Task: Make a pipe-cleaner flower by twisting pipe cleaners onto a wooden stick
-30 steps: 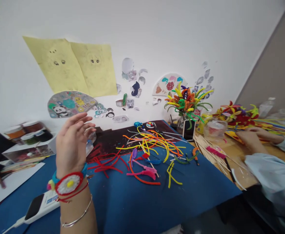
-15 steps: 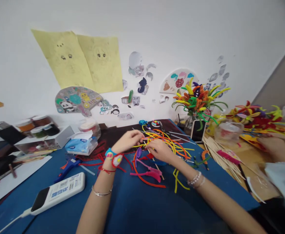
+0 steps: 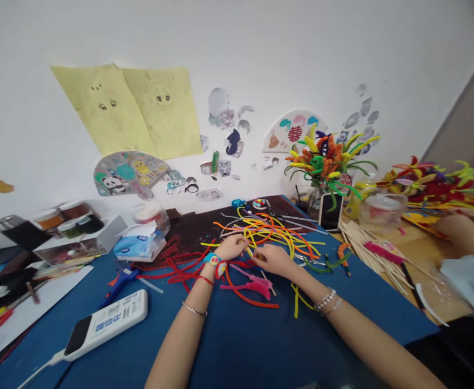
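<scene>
My left hand [image 3: 232, 247] is closed in a pinch over the near edge of a loose heap of pipe cleaners [image 3: 275, 229], mostly yellow and orange. Close on its right, my right hand [image 3: 275, 260] also pinches with thumb and fingers together. A short yellow strand shows between the two sets of fingertips; whether either hand grips it I cannot make out. Just below the hands lies a pink pipe-cleaner piece [image 3: 259, 287] beside a curved orange-red one [image 3: 247, 299]. Red pipe cleaners [image 3: 176, 273] spread out left of my left wrist.
A glue gun [image 3: 119, 282] and a white power bank [image 3: 107, 324] with a cable lie left. A tissue pack [image 3: 140, 243] stands behind them. A vase of pipe-cleaner flowers [image 3: 328, 159], a phone [image 3: 330, 212] and wooden sticks [image 3: 372, 259] are right. Another person's hand [image 3: 459, 232] is at far right.
My left hand has moved right and slightly down, and my right hand slightly right and down. The purple piece seen beneath them earlier is now mostly hidden. The view has shifted a little.
</scene>
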Demonstrator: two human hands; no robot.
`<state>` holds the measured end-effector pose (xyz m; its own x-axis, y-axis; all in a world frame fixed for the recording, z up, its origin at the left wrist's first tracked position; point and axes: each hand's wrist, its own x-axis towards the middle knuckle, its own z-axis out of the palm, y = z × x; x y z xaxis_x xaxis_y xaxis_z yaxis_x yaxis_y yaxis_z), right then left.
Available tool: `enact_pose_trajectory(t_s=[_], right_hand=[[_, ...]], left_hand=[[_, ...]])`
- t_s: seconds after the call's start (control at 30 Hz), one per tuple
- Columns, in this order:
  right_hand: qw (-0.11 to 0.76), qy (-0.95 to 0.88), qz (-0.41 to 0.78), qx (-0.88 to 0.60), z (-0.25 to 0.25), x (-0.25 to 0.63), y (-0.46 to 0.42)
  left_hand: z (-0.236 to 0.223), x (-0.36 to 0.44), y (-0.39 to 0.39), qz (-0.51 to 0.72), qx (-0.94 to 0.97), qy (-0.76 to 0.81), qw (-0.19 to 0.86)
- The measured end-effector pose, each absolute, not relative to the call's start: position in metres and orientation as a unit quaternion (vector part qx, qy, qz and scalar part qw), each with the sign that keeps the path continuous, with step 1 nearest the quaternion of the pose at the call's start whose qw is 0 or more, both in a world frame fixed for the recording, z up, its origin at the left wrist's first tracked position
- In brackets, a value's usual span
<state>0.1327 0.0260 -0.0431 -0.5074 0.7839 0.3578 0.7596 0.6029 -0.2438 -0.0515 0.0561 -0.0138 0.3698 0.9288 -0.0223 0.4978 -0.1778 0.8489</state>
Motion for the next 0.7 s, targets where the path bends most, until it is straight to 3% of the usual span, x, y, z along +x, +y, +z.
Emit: enact_pose_trajectory(t_s=[0.1,0.4,0.7], right_hand=[[0.218,-0.868,0.027,-0.445,-0.042,0.131,0.022],[0.228,-0.86,0.05,-0.453,-0.042,0.131,0.023],[0.394,-0.804,0.07,-0.439,-0.034,0.135,0.03]], left_hand=[[-0.023,-0.052,0.061,0.287,0.66,0.516,0.465],[-0.04,-0.055,0.076,0.374,0.566,0.573,0.46],[-0.013,-0.047,0.059,0.435,0.511,0.546,0.501]])
